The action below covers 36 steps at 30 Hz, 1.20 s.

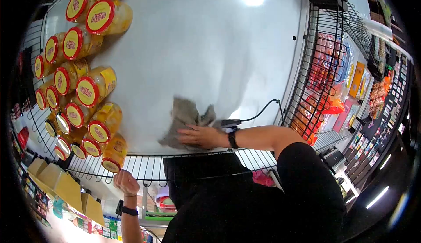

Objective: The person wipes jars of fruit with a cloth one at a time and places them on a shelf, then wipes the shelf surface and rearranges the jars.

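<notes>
A grey-brown cloth [180,115] lies bunched on the pale, smooth shelf board [197,54]. My right hand [199,136] holds it against the board, palm down, with fingers stretched over the fabric. At the lower left, my left hand [126,182] is curled closed by the wire front edge of the shelf, just below the nearest jar [115,153]. What its fingers hold, if anything, is hidden. Several jars with red-rimmed yellow lids [100,15] and yellowish contents are grouped along the left side of the board, their lids facing left.
A black wire rail [149,166] runs along the near edge. On the right, a wire basket side [322,63] stands before packaged goods [326,89]. A black cable [261,111] runs from my right wrist. Cardboard boxes [59,179] are below at the left.
</notes>
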Motion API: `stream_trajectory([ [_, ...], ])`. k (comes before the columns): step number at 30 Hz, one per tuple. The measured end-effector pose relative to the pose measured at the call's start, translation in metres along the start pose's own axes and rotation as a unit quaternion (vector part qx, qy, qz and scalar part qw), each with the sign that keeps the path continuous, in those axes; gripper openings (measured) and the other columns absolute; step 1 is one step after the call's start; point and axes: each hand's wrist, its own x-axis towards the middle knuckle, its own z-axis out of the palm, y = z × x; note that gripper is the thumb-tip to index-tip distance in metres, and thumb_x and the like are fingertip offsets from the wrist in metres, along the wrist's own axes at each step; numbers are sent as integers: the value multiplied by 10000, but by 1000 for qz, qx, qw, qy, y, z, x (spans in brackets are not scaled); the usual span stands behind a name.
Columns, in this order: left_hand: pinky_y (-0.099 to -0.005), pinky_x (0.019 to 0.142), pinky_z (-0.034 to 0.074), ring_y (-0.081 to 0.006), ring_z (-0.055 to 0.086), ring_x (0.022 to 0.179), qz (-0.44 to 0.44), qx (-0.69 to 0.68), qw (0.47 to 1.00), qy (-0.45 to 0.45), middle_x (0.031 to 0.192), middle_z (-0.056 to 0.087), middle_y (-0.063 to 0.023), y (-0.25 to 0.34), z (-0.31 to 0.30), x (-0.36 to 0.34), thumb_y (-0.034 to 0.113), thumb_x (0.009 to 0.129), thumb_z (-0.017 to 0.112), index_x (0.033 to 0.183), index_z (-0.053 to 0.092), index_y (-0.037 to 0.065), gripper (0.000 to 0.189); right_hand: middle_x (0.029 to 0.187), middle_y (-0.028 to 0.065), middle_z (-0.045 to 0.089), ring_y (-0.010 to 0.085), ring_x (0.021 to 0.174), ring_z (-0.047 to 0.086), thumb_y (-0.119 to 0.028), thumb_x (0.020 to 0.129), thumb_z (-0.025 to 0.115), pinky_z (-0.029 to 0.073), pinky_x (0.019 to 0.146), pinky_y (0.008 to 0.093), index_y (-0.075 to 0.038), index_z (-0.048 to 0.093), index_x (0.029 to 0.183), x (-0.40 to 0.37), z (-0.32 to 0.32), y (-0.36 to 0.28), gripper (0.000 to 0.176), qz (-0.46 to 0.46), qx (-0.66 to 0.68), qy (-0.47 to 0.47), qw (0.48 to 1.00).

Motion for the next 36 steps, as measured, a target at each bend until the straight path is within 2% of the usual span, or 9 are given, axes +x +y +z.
stream_trajectory([
  [3, -431, 602, 432, -342, 563, 611, 10, -2, 1000, -21, 669, 569, -131, -18, 1, -20, 186, 952, 488, 671, 525, 58, 312, 1682, 38, 250, 291, 1490, 336, -386, 943, 654, 325, 1210, 491, -288, 235, 1616, -69, 21, 18, 799, 47, 289, -108, 950],
  [6, -437, 596, 417, -334, 546, 603, -2, 20, 999, -40, 658, 553, -115, -16, 1, -18, 302, 1031, 378, 669, 507, 64, 452, 1657, -5, 313, 254, 1423, 425, -567, 908, 652, 416, 1130, 501, -376, 237, 1604, -121, -80, 82, 833, 114, 92, -275, 950],
  [11, -437, 568, 378, -336, 502, 571, -17, -6, 1000, -21, 641, 508, -116, -9, 3, -12, 289, 980, 406, 655, 479, 71, 398, 1700, 24, 192, 433, 1456, 336, -535, 762, 785, 345, 1110, 679, -386, 238, 1608, -196, -186, 241, 1018, 369, -295, 36, 881],
  [13, -438, 566, 374, -340, 500, 572, -16, -7, 1000, -18, 646, 504, -121, -11, 3, -9, 277, 962, 418, 657, 482, 69, 375, 1615, 169, 346, 412, 1475, 307, -270, 934, 574, 290, 1165, 575, -111, 314, 1580, -187, -237, 288, 714, 376, -376, 142, 835],
  [17, -446, 581, 390, -349, 524, 598, -11, 2, 1000, -15, 654, 513, -122, -4, 1, -7, 302, 984, 418, 667, 479, 68, 399, 1675, 216, 180, 452, 1541, 99, -451, 1026, 393, 45, 1252, 580, 29, 209, 1593, -99, -244, 329, 764, 529, -316, 325, 717],
  [20, -460, 601, 400, -365, 535, 624, -13, 23, 1000, -11, 667, 519, -129, -6, 1, -3, 298, 979, 431, 674, 485, 64, 389, 1573, 197, 382, 461, 1442, 343, -377, 841, 698, 283, 1187, 616, -158, 367, 1560, -1, -193, 231, 821, 483, -69, 412, 769],
  [26, -464, 615, 399, -363, 540, 639, -16, 40, 999, -22, 674, 523, -129, -6, 1, -9, 301, 1001, 420, 678, 492, 64, 406, 1684, 78, 227, 302, 1494, 337, -348, 916, 665, 381, 1171, 508, -204, 232, 1627, -19, 19, -16, 845, 107, 69, 94, 987],
  [30, -460, 608, 401, -363, 542, 634, -34, -6, 998, -44, 670, 531, -125, -12, 3, -15, 319, 1008, 414, 674, 496, 62, 429, 1600, 64, 390, 318, 1261, 562, -422, 935, 667, 595, 880, 382, -268, 305, 1590, -150, 13, -7, 764, 281, 224, -182, 915],
  [36, -452, 581, 394, -345, 531, 600, -5, -6, 999, -45, 649, 519, -117, -7, 0, -11, 264, 1000, 414, 664, 485, 65, 397, 1693, 162, 139, 404, 1560, 58, -621, 762, 741, 188, 1177, 716, -198, 289, 1607, -250, -115, 144, 1047, 480, -231, -107, 839],
])
